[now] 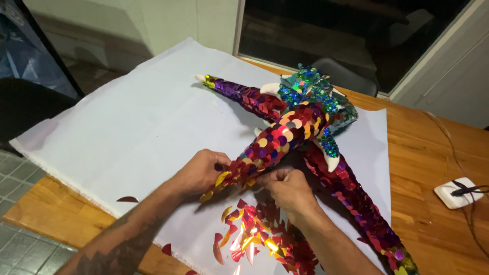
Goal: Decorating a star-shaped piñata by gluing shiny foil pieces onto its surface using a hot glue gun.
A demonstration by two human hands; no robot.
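- The wooden table [428, 214], orange-brown with visible grain, is running from 7 o'clock to 3 o'clock across the view.
- The large white fabric sheet [127, 127] is lying flat on the table, covering most of the top from 9 o'clock to 4 o'clock.
- The sequin-covered three-armed figure [290, 130], clad in round purple, red and gold discs with a green and blue sequinned crest at its hub, is resting on the sheet at centre. One arm is pointing to 10 o'clock, ending in a white tip; one is trailing to 5 o'clock; one is angling down to 7 o'clock, between the two hands.
- The loose pile of red and gold sequin discs [257, 237] is lying on the sheet at 6 o'clock, just below the hands.
- The left hand [199, 173] is curling around the 7 o'clock end of the lower arm of the figure, fingers wrapped against the sequins in a partly closed grip.
- The right hand [289, 189] is sitting just beside the same arm at its underside, fingertips pinched together on the sequins at the edge; what exactly is in the pinch cannot be told.
- The white rectangular switch box [457, 192] with a dark cord is lying on the bare wood at 3 o'clock, well apart from the figure.
- A single dark red disc [127, 199] is lying at the sheet's edge at 8 o'clock.
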